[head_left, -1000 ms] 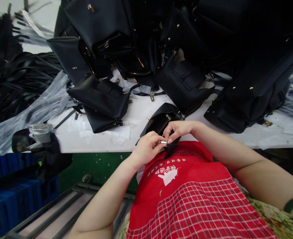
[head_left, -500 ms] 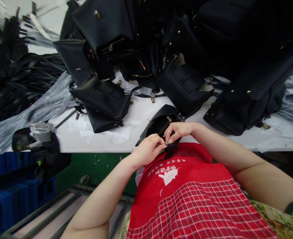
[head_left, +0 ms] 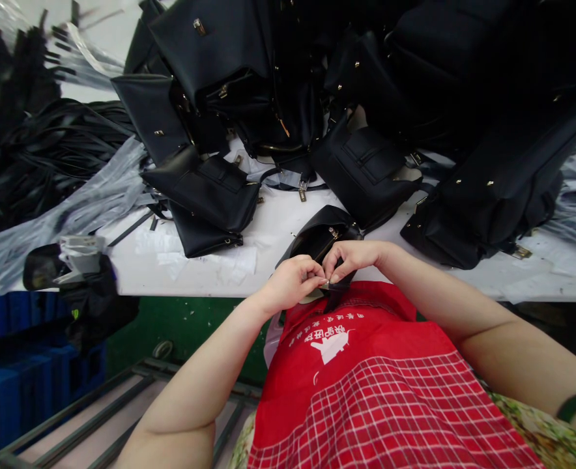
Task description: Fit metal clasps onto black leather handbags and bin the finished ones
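A black bag [head_left: 313, 233] with a gold zip lies at the table's front edge, its mouth turned towards me. Just in front of it, my left hand [head_left: 294, 281] pinches a small metal fitting, mostly hidden by the fingertips. Thumb and forefinger of my right hand [head_left: 350, 258] are closed on the same spot, at a narrow black strap [head_left: 334, 298] that hangs down over the red apron. Both sets of fingertips meet there. How the fitting sits on the strap cannot be made out.
Black bags [head_left: 214, 195] are heaped across the white table [head_left: 273, 218], with another bag [head_left: 366, 166] just behind mine. Bundled black straps [head_left: 68, 143] and clear plastic sleeves lie left. A dark device [head_left: 80, 267] hangs at the left edge, above blue crates [head_left: 38, 378].
My left hand has turned slightly, and its fingers now cover more of the metal fitting. My right hand stays almost where it was, still pinching. The view has shifted a little.
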The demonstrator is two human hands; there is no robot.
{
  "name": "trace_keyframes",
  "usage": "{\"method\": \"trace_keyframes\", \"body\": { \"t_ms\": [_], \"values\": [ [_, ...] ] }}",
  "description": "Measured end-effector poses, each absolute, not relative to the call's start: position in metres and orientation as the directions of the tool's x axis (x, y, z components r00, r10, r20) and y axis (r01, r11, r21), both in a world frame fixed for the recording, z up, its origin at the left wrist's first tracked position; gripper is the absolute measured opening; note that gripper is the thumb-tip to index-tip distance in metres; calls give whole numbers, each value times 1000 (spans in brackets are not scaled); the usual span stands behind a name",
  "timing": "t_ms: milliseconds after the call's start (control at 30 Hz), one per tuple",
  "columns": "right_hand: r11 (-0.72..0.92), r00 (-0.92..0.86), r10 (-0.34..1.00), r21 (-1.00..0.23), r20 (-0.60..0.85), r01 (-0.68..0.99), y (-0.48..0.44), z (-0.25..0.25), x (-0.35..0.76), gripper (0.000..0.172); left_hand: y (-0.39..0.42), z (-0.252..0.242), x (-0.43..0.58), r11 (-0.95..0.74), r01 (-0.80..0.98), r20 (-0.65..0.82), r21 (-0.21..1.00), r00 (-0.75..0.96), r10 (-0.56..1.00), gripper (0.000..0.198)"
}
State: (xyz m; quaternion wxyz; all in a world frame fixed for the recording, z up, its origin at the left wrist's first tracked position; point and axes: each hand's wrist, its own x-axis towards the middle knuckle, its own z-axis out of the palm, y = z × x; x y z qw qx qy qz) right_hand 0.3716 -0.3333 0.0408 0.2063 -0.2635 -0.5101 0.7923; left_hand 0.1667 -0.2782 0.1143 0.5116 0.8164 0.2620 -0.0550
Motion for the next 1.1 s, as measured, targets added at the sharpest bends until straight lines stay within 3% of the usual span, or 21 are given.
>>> {"method": "trace_keyframes", "body": {
  "t_ms": [133,267,467,800,1100],
  "values": [
    [-399,-761,608,-916,-226,-46,-336,37,373,26,-284,126,167,-415,493,-386,764,866,318,10],
    [-410,-725,637,-912,-261,-31,-339,33,376,25,-295,145,160,-407,436,-371,803,899,231,11],
    [-407,-742,622,-913,-249,-35,-338,35,376,26,-293,134,152,-380,498,-310,779,833,458,7],
    [-407,-764,607,-911,-217,-65,-336,37,373,27,-279,112,167,-329,487,-341,809,846,411,4],
    [-417,-779,596,-905,-196,-91,-338,40,375,25,-289,122,168,-570,473,-347,672,881,321,12]
  ]
}}
